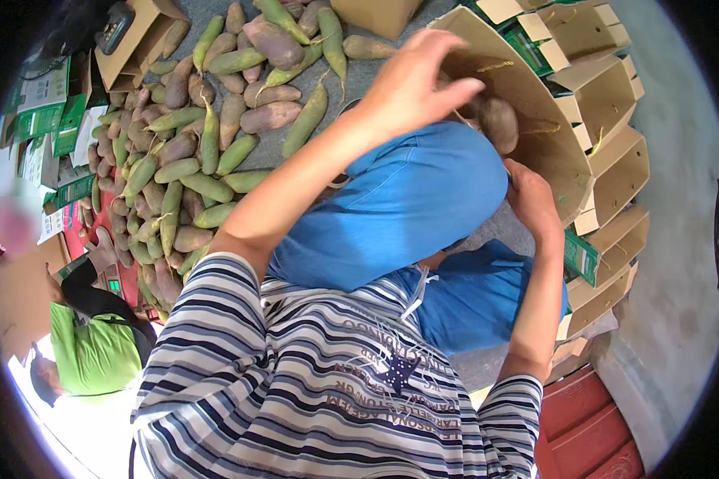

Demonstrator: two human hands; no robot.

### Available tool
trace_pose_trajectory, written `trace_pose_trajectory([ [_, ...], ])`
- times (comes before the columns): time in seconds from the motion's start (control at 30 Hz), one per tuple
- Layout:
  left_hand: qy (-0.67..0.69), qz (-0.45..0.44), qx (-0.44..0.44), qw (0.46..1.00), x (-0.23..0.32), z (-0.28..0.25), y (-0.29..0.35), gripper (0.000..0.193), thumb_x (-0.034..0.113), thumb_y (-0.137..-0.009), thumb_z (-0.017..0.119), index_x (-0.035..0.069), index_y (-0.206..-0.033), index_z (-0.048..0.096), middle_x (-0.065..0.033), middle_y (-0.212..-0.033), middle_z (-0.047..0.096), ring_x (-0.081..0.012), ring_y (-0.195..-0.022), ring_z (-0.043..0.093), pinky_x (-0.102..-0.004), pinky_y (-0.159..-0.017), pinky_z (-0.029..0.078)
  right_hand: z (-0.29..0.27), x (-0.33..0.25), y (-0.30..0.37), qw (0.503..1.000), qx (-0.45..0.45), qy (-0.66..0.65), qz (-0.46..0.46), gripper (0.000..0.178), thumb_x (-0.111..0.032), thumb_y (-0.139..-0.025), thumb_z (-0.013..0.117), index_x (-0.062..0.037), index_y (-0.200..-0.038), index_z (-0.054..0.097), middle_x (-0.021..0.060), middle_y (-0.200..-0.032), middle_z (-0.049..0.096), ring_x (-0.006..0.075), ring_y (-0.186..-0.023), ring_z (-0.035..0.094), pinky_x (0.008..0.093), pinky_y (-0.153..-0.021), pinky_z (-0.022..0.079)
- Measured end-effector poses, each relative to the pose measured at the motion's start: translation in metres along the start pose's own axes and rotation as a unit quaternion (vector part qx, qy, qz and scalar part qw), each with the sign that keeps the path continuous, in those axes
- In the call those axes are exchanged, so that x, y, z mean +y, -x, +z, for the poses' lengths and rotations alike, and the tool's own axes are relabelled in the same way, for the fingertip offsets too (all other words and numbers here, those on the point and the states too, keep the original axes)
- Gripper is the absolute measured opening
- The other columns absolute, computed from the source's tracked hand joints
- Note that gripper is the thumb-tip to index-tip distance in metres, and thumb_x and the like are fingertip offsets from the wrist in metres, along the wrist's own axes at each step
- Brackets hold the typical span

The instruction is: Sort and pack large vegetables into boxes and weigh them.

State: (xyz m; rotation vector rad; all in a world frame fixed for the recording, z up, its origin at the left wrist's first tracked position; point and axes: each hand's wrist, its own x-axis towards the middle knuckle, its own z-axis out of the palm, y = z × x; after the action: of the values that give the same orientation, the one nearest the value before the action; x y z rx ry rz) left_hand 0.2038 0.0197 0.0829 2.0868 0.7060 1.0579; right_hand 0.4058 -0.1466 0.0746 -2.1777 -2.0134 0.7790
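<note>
A large cardboard box (547,140) lies tipped with its opening toward my knees. A brownish radish (497,124) sits inside it, blurred, with other contents partly hidden behind my knee. My left hand (415,84) is raised by the box's mouth, thumb and fingers apart, holding nothing. Fingers curled, my right hand (533,195) grips the box's near edge beside my blue-trousered knee. To my left, green and purple-brown radishes (208,188) are heaped on the grey floor, and several reach up to the far side of my left forearm.
Open cardboard boxes (603,100) with yellow cords stand in a row along the right. Another open box (140,48) is at the far left, near green-and-white cartons (44,104). A person in a bright green top (96,355) is at the left. Red panels (587,427) lie at lower right.
</note>
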Motion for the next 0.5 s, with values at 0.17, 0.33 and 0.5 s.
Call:
trace_pose_trajectory([
  [0.17, -0.142, -0.124, -0.004, 0.982, -0.083, -0.042, 0.086, 0.035, 0.018, -0.077, 0.062, 0.002, -0.107, 0.051, -0.018, -0.103, 0.052, -0.0331, -0.097, 0.052, -0.0366, -0.083, 0.043, -0.007, -0.001, -0.001, 0.999, -0.031, -0.003, 0.02, 0.025, -0.012, -0.077, 0.058, -0.0086, -0.103, 0.056, 0.0166, -0.095, 0.059, 0.0347, -0.088, 0.056, 0.0417, -0.073, 0.045],
  [0.33, -0.31, -0.374, -0.16, 0.86, -0.155, -0.089, 0.21, 0.042, 0.021, -0.074, 0.062, 0.002, -0.109, 0.048, -0.0203, -0.105, 0.051, -0.0378, -0.1, 0.05, -0.0407, -0.085, 0.043, -0.007, 0.0, 0.0, 0.999, -0.037, -0.01, 0.013, 0.027, -0.011, -0.077, 0.057, -0.0096, -0.104, 0.056, 0.0171, -0.094, 0.059, 0.0362, -0.088, 0.055, 0.0417, -0.072, 0.044],
  [0.5, -0.405, -0.528, -0.204, 0.719, -0.173, -0.135, 0.304, 0.042, 0.02, -0.071, 0.063, 0.001, -0.106, 0.047, -0.0188, -0.112, 0.047, -0.0368, -0.102, 0.049, -0.0409, -0.086, 0.043, -0.004, 0.002, -0.001, 0.999, -0.025, 0.001, 0.028, 0.022, -0.009, -0.078, 0.057, -0.0068, -0.1, 0.055, 0.0188, -0.093, 0.058, 0.0379, -0.087, 0.053, 0.0435, -0.071, 0.043],
])
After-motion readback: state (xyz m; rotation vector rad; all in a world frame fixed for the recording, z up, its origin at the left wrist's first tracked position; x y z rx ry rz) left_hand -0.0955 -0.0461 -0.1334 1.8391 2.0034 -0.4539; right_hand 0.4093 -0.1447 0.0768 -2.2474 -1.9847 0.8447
